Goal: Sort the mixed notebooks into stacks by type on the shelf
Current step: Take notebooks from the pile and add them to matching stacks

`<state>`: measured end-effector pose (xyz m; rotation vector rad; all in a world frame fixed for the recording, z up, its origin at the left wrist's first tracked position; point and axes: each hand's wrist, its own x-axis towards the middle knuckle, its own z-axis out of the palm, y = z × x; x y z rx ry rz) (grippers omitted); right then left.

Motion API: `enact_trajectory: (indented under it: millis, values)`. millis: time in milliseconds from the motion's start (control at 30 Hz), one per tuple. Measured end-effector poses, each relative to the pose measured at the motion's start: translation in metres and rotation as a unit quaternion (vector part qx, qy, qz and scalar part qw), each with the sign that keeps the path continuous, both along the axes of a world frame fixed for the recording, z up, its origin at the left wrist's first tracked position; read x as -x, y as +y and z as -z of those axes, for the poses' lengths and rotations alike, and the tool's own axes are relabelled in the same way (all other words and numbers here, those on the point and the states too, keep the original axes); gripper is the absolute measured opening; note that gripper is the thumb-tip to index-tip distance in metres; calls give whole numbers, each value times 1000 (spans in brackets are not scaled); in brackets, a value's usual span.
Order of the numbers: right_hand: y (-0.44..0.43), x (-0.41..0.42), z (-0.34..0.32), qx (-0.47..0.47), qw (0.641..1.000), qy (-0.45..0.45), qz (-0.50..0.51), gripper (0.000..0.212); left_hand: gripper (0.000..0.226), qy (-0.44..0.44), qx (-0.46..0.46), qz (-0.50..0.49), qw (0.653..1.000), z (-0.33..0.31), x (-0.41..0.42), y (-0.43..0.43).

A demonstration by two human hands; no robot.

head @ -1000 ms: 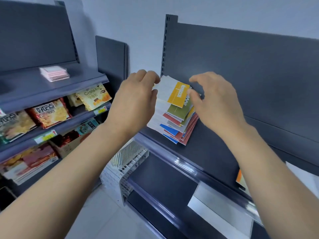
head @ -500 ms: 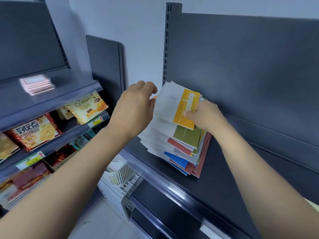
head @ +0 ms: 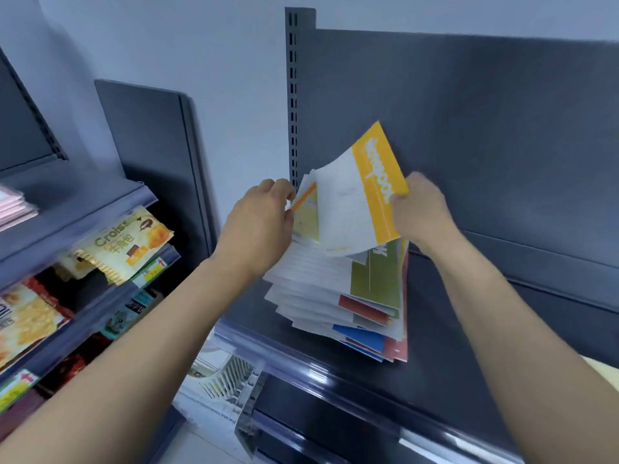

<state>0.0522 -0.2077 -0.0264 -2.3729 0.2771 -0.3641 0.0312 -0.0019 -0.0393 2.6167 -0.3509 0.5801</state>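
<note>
A mixed stack of notebooks (head: 338,296) with yellow, green, red and blue spines lies on the dark grey shelf (head: 452,346). My right hand (head: 420,212) pinches the yellow spine of the top notebook (head: 355,202) and holds it tilted up off the stack. My left hand (head: 261,222) grips the left edge of the stack, fingers curled on an orange-edged notebook (head: 306,212) just below the lifted one. The lower notebooks are fanned out and partly hidden.
A pink stack of notebooks (head: 13,209) sits on the upper shelf at far left. Snack bags (head: 124,246) fill the shelves below it. A white wire basket (head: 231,373) stands under the shelf edge. The grey back panel (head: 485,128) rises behind the stack.
My right hand has taken the yellow-spined top notebook and raised it, tilting it up off the stack. My left hand stayed at the stack's left edge. The view has moved closer.
</note>
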Motion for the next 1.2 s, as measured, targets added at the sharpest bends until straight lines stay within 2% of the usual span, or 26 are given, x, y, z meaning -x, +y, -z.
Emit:
enact_trajectory:
  millis: [100,167,333,500,633,733,800,933,1100,1200]
  values:
    - [-10,17,-15,-10,994,-98,38,4,23,55,-6,-9,998,6,-14,-7]
    - [-17,28,-20,-5,991,-123,53,5,29,87,-29,-18,996,11,-23,-16]
    - [-33,48,-23,10,988,-127,90,13,52,160,-51,-66,984,14,-42,-32]
    - [-42,59,-25,22,984,-135,118,13,55,204,-54,-76,975,7,-54,-33]
    - [-37,65,-29,32,982,-139,122,13,57,203,-61,-75,974,5,-55,-31]
    - [-33,72,-29,38,981,-141,126,16,58,197,-16,-71,978,4,-55,-26]
    - [-29,76,-26,41,981,-142,130,15,48,165,37,-59,984,3,-53,-24]
    - [-23,89,-16,47,977,-146,147,15,26,85,110,32,990,-6,-39,-27]
    - [-31,118,-2,58,968,-142,201,15,15,78,218,141,962,-3,-12,-43]
    - [-42,142,7,64,957,-131,250,14,12,90,233,195,949,8,4,-59]
